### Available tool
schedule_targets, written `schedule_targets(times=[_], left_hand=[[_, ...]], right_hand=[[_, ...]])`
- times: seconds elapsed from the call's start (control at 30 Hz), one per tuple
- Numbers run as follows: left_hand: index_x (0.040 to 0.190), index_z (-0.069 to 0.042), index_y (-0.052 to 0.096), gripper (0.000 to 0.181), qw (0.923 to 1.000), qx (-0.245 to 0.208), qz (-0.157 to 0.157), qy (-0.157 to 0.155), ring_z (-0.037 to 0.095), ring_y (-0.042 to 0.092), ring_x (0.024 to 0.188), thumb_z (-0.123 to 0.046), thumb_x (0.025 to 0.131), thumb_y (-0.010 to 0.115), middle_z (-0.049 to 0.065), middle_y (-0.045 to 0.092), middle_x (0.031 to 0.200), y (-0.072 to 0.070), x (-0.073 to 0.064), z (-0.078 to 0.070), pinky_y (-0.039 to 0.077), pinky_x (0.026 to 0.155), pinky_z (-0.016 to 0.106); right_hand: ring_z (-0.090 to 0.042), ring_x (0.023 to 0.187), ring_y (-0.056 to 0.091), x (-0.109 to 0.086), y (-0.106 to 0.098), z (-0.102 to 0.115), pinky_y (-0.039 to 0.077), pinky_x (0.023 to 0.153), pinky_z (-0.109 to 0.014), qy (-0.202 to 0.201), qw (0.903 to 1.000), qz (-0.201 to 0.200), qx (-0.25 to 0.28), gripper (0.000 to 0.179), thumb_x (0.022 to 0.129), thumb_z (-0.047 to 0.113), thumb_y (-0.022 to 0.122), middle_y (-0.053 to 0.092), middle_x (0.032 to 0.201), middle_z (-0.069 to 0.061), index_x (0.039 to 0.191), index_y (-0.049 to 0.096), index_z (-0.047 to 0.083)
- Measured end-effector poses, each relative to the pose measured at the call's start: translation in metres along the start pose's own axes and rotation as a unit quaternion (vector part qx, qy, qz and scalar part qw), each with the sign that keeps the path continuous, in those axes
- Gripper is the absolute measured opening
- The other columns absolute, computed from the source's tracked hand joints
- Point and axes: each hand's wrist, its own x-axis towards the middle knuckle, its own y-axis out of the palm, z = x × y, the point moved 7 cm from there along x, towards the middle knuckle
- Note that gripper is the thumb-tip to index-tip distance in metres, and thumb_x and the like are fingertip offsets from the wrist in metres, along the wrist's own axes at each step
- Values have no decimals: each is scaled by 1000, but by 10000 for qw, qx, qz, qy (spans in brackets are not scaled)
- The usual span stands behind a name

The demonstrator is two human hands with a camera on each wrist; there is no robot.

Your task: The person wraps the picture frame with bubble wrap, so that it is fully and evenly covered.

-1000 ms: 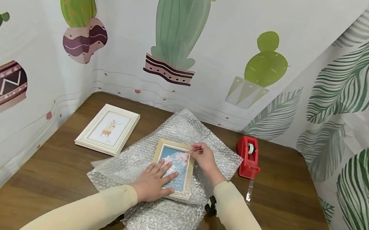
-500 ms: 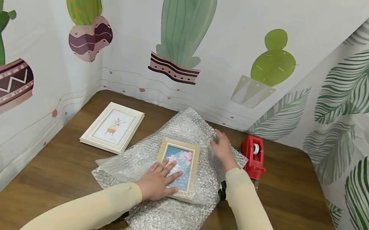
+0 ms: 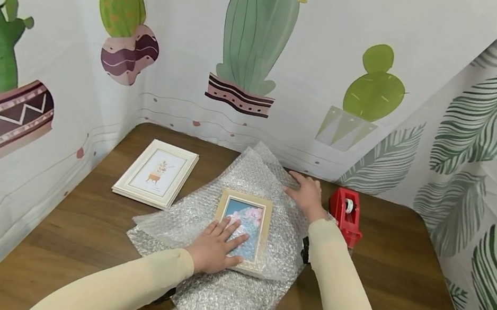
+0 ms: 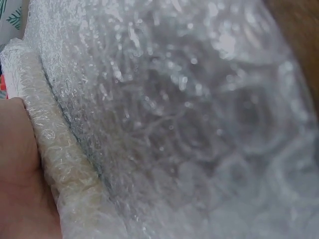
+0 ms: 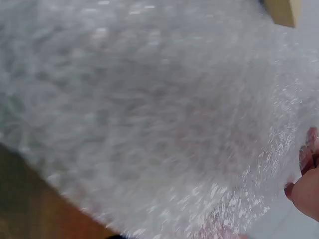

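A gold-edged picture frame (image 3: 248, 198) with a blue and pink picture lies on a sheet of bubble wrap (image 3: 222, 301), one flap folded over its lower part. My left hand (image 3: 215, 249) rests on the frame's lower left, fingers spread and straight, over that flap. At the far right of the sheet, my right hand (image 3: 307, 196) pinches the wrap's edge and holds it raised. In the right wrist view, the thumb (image 5: 305, 194) and fingertips meet at the wrap, near a corner of the frame (image 5: 285, 11). Wrapped frame side and palm (image 4: 20, 174) show in the left wrist view.
A stack of white picture frames (image 3: 156, 173) lies at the back left of the wooden table (image 3: 86, 238). Right beside my right wrist stands a red tape dispenser (image 3: 346, 215). A cactus-printed cloth (image 3: 177, 21) hangs behind the table.
My right hand has left the frame's upper right corner, moved right to the wrap's far edge and lifted it. My left hand stays on the frame. The view has shifted slightly.
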Motion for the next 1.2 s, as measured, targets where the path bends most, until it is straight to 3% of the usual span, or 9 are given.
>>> schedule_targets(times=[0.1,0.17,0.33,0.5,0.67,0.8,0.97,1.2], left_hand=[[162,-27,33,63,10000,8,-6,-4,34,13,162,-55,106,40,9,18,174,0,0,-1,17,132,52],[161,-27,34,63,10000,36,-14,-11,34,13,162,-55,106,41,8,19,174,-1,0,-1,17,132,51],[162,-27,34,63,10000,90,-32,-12,34,13,162,-55,106,41,8,18,174,1,2,0,17,132,52],[163,-29,30,63,9999,156,19,-44,34,11,162,-57,106,38,7,15,174,9,3,2,14,132,52],[162,-28,32,63,9998,176,-18,-16,34,13,162,-57,106,40,8,17,174,8,3,2,17,132,52],[162,-29,32,63,9998,178,-27,-6,33,13,162,-56,106,40,7,17,174,6,3,1,17,132,52],[162,-29,31,61,9999,149,-37,17,33,13,162,-55,107,38,7,17,174,4,2,-2,16,132,52],[162,-29,32,62,9999,122,88,-67,33,12,163,-56,106,39,7,17,174,2,1,0,16,132,51]], right_hand=[[-42,121,52,1,-3,17,39,111,-55,-353,9993,63,105,45,99,26,67,63,132,-26,138,61,3],[-42,127,55,1,-2,26,43,111,-55,-366,9986,200,312,41,99,23,66,61,137,-26,132,61,-1],[-42,137,53,4,3,35,48,110,-55,33,9961,545,686,46,103,22,59,52,150,-27,143,48,1],[-41,139,51,8,9,34,46,113,-55,86,9991,407,125,55,105,20,55,48,155,-25,155,38,4],[-42,147,40,11,10,32,41,119,-55,-128,9990,-132,-401,47,105,10,52,46,154,-24,151,46,1],[-42,148,40,13,22,28,41,119,-54,31,9996,250,143,49,108,12,43,44,158,-26,155,40,-1],[-44,148,41,15,39,25,39,121,-55,473,9911,834,921,61,108,20,42,37,161,-29,162,21,0],[-42,139,50,19,38,44,46,113,-57,138,9935,550,989,62,104,32,59,48,156,-23,159,37,10]])
